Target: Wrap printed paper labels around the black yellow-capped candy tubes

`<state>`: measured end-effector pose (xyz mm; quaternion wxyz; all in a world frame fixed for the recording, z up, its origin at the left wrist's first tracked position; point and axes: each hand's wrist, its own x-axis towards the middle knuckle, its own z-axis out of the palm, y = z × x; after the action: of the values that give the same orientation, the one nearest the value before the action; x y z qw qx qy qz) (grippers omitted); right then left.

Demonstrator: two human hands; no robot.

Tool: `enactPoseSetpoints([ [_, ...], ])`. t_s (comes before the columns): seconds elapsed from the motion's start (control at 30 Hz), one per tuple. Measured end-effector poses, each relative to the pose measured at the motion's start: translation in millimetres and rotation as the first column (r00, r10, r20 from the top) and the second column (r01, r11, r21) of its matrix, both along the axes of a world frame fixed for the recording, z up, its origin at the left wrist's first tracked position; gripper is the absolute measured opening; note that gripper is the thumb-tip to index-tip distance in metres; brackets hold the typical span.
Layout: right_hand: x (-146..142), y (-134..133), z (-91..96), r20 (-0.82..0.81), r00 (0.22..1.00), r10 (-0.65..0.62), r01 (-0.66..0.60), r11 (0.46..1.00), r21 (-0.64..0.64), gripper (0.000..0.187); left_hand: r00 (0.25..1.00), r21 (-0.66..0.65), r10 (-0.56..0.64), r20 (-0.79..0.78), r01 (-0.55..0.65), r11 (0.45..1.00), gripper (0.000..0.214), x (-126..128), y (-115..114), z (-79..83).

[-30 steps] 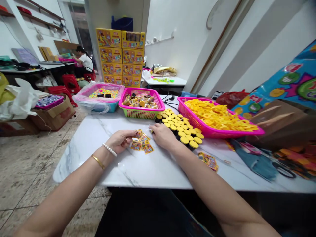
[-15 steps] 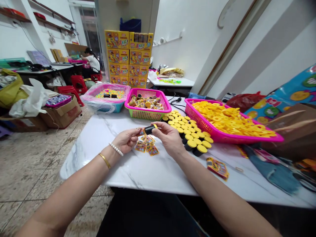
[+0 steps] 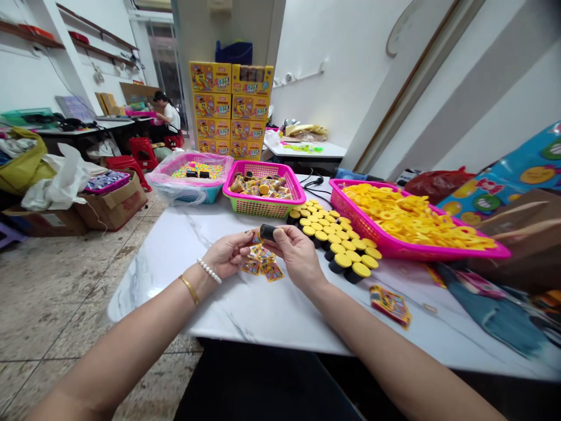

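Observation:
My right hand (image 3: 301, 258) is closed around a small black cylindrical container (image 3: 267, 231), held on its side above the table. Pinched in the fingers of my left hand (image 3: 227, 255) is a small printed label (image 3: 256, 236), close against the container's left end. Several colourful printed labels (image 3: 268, 269) lie loose on the table just below both hands. To the right of my right hand, black containers with yellow lids (image 3: 339, 245) stand upright in close rows. A stack of printed labels (image 3: 390, 305) lies near my right forearm.
Across the white marbled table (image 3: 162, 269) stand a basin of coloured beads (image 3: 151, 182), a pink basket of wrapped containers (image 3: 258, 206) and a pink tray of yellow plastic pieces (image 3: 421, 252). Yellow boxes (image 3: 213, 105) are stacked behind. Another person (image 3: 169, 120) sits at the far left.
My right hand has turned the black container, so its yellow end no longer shows. The label in my left hand stays by the container's left end. The view has shifted slightly.

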<state>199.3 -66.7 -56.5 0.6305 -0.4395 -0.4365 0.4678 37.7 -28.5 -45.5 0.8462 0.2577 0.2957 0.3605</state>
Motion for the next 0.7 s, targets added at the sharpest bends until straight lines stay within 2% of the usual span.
enactPoseSetpoints([
  [0.2, 3.8, -5.7, -2.2, 0.204, 0.979, 0.000, -0.003, 1.000, 0.014, 0.043, 0.999, -0.003, 0.041, -0.035, -0.042, 0.999, 0.006, -1.3, 1.9, 1.3],
  [0.4, 6.1, -6.9, -3.5, 0.301, 0.952, 0.051, -0.069, 0.996, 0.051, 0.035, 0.999, 0.018, -0.012, -0.041, 0.013, 1.000, 0.011, -3.8, 1.9, -1.9],
  [0.57, 7.6, -7.2, -1.8, 0.438, 0.896, -0.075, 0.024, 0.992, 0.120, 0.031, 0.996, 0.029, -0.039, -0.077, 0.041, 0.999, 0.026, -4.7, 2.2, -3.0],
  [0.7, 8.3, -6.5, -4.4, 0.485, 0.867, -0.112, 0.034, 0.985, 0.168, 0.027, 0.994, -0.001, -0.035, -0.100, 0.035, 0.999, 0.025, -3.8, 1.5, -0.4],
])
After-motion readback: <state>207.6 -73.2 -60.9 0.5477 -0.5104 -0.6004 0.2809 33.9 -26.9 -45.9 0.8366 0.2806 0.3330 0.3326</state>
